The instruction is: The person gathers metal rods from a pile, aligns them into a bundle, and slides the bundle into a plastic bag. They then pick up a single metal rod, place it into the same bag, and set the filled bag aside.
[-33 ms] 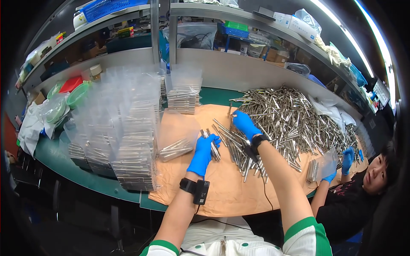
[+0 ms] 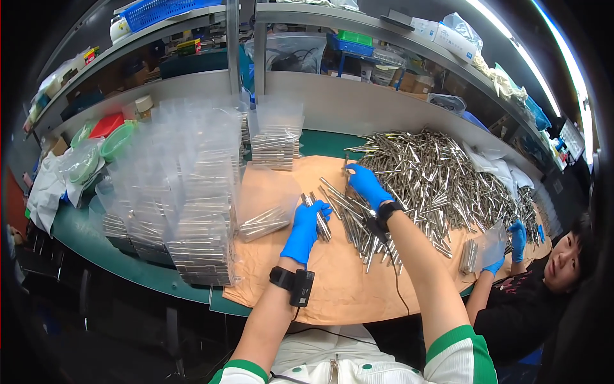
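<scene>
My left hand point(image 2: 303, 229), in a blue glove, is closed round a small bunch of metal rods point(image 2: 325, 229) over the brown paper point(image 2: 345, 288). My right hand point(image 2: 369, 185), gloved alike, is at the left edge of a big heap of loose metal rods point(image 2: 435, 185). Its fingers pinch a thin metal rod point(image 2: 346, 171), partly hidden by the glove. More loose rods point(image 2: 345, 208) lie fanned out between my hands. Left of my left hand lies a clear bag point(image 2: 265, 222) with several rods inside.
Tall stacks of bagged rods point(image 2: 201, 217) fill the left of the green table point(image 2: 73, 221); a smaller stack point(image 2: 275, 147) stands behind. A co-worker at the right, with blue-gloved hands point(image 2: 517, 240), holds a bag by a rod bundle point(image 2: 469, 256). A shelf point(image 2: 377, 29) runs along the back.
My hands look the same. The co-worker's raised hand has shifted slightly left.
</scene>
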Demonstrator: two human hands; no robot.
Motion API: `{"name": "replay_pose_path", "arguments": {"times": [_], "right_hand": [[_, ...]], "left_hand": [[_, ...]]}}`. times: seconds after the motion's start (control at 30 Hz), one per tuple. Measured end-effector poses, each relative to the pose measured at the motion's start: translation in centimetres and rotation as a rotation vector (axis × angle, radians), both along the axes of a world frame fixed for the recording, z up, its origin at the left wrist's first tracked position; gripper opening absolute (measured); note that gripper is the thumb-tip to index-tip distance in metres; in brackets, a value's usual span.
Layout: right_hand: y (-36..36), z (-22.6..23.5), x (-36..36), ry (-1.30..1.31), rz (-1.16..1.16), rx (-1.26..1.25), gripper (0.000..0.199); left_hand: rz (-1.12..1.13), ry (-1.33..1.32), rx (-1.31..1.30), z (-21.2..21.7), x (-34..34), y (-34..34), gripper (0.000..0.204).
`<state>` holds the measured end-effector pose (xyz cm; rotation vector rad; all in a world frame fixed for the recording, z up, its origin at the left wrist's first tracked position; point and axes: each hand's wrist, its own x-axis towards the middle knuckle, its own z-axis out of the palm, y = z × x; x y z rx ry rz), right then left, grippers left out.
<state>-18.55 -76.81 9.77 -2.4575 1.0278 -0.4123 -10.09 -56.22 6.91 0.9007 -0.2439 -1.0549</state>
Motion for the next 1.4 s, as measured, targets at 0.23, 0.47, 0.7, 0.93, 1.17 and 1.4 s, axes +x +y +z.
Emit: {"name": "replay_pose_path", "arguments": {"times": [0.23, 0.47, 0.7, 0.93, 1.17, 1.4], "right_hand": [[3.4, 7.2, -1.7, -0.694, 0.242, 1.026, 0.038], [7.3, 9.8, -3.9, -1.075, 0.283, 0.816, 0.027], [3.3, 8.1, -0.5, -0.128, 0.0, -0.075, 0.025], [-0.2, 0.2, 1.8, 0.221, -0.075, -0.35, 0.029], [-5.7, 1.1, 4.2, -0.07, -0.245, -0.116, 0.027], [-5.7, 0.5, 7.2, 0.22, -0.134, -0.251, 0.027]], "left_hand": [[-0.007, 0.024, 0.002, 0.2, 0.0, 0.2, 0.026], [0.005, 0.008, -0.017, 0.2, -0.1, 0.1, 0.023], [-0.023, 0.118, -0.06, -0.6, 0.7, 0.3, 0.016], [-0.026, 0.076, -0.036, 0.3, 0.4, 0.3, 0.02], [0.005, 0.1, 0.011, -0.3, 0.2, 0.0, 0.021], [-0.027, 0.142, 0.018, -0.7, 0.1, 0.1, 0.019]]}}
